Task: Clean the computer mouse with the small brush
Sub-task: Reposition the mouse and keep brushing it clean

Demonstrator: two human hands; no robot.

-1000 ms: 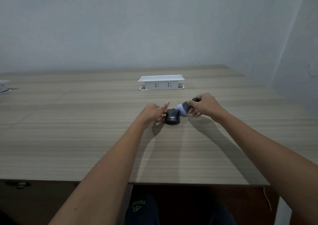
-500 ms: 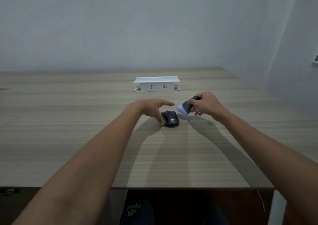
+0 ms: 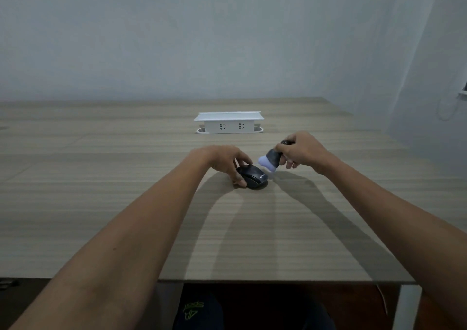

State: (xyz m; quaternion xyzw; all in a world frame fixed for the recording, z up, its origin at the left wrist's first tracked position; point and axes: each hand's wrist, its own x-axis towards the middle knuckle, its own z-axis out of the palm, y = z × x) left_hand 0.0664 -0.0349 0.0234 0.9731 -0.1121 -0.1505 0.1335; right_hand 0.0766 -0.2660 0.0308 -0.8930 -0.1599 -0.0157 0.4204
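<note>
- While the left hand (image 3: 225, 161) steadies a dark computer mouse (image 3: 252, 177) on the wooden desk (image 3: 101, 203), the right hand (image 3: 302, 151) holds a small brush (image 3: 271, 159) just beside it, tilted down and to the left toward the mouse.
- Where the task's things are: the mouse lies flat on the desk about midway between its near and far edges, a little right of centre. The brush hovers just to the right of the mouse and slightly above it.
- Left grip: the fingers curl over the far left side of the mouse and the thumb presses its near left edge, pinching the mouse in place.
- Right grip: the fingers are wrapped around the dark handle of the brush, closed on it. The pale bristle head points at the mouse.
- Whether the bristles touch the mouse cannot be told; they look very close to its right end, with perhaps a small gap.
- Progress, as a judgement: the cleaning seems to be underway or just about to start. The brush is in hand and aimed, the mouse is braced. No dust or cleaned patch can be made out, so how much brushing is left cannot be told.
- Count: one mouse, one brush, two hands, one desk.
- Also on the desk: one white socket box (image 3: 228, 122), well apart from the mouse on the far side, showing two outlets.
</note>
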